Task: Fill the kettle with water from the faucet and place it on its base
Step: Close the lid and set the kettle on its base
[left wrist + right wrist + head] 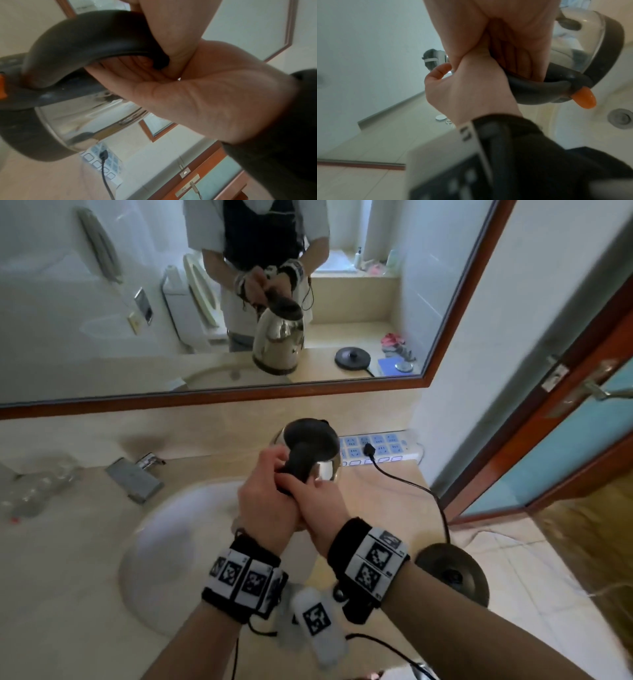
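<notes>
Right now: one kettle (310,445), steel body, black lid and handle, held in the air above the right rim of the sink (178,529), tilted forward away from the person. Both hands are on the single handle. Left hand (265,498) wraps it with fingers curled round; the left wrist view shows the palm under the arch of the handle (96,39). Right hand (317,505) grips the same handle just beside the left, the two hands touching. One orange switch tab (583,98) sticks out at the handle's foot.

One faucet (137,477), chrome, at the back left of the sink, well apart from the kettle. No water stream visible. One sink drain (620,119) shows in the right wrist view.

One round black base (452,573) sits on the counter (387,491) near the right edge, nothing on it. One cord (414,487) runs from it to one plug in the one blue-and-white power strip (380,448) against the back wall, behind the kettle.

Two marker wristbands, one per wrist.
</notes>
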